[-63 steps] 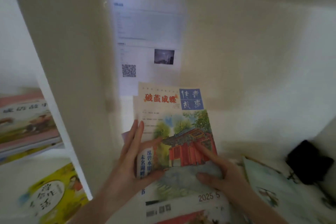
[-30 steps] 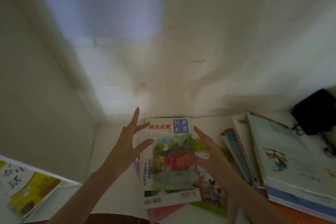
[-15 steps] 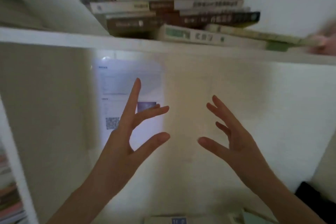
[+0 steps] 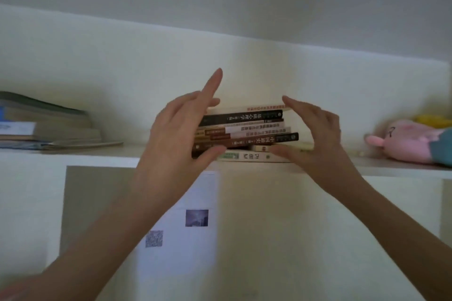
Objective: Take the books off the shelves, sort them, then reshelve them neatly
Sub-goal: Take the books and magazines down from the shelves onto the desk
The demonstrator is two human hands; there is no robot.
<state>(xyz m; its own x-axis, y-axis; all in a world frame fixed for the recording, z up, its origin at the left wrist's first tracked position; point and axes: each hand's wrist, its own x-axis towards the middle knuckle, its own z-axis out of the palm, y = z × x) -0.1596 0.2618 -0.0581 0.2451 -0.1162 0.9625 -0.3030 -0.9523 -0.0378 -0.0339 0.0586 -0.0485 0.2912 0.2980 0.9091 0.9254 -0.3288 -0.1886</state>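
Note:
A stack of several books [image 4: 247,133] lies flat on the top shelf [image 4: 102,155], spines toward me, some dark brown and black, a pale one at the bottom. My left hand [image 4: 182,127] is raised at the stack's left end with fingers spread, its thumb near the lower spines. My right hand [image 4: 315,134] is at the stack's right end, fingers spread, fingertips near the top book and thumb near the bottom ones. Neither hand plainly grips anything.
A second pile of books [image 4: 46,124] lies flat at the left of the same shelf. A pink plush toy [image 4: 406,142] lies at the right. A printed sheet with a QR code [image 4: 181,225] hangs in the compartment below.
Both hands let go of the illustrated magazine laid in the lower compartment, then rose with fingers spread. My view tilted up and the hands now flank the top-shelf stack.

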